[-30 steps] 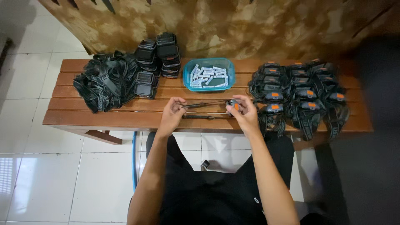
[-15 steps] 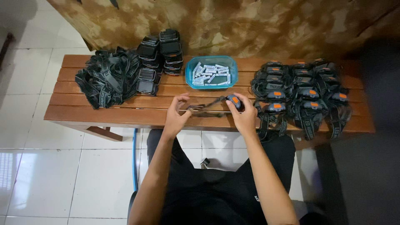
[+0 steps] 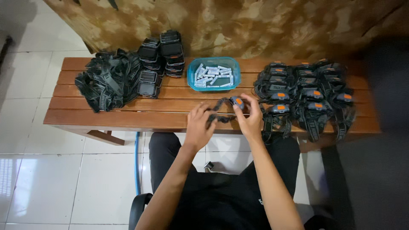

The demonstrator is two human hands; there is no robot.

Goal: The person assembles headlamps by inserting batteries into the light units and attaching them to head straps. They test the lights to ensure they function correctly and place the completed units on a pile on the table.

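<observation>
Head view: headlamp (image 3: pixel 237 102) beside blue tray (image 3: pixel 214 87).

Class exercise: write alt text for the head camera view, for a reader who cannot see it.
A seated person's left hand and right hand hold a headlamp by its strap over a wooden bench. Finished headlamps lie right, loose straps left, a blue tray of batteries behind.

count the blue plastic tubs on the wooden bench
1: the blue plastic tub sits at the back middle of the slatted wooden bench, beyond the left hand and right hand. None looks hidden.
</observation>
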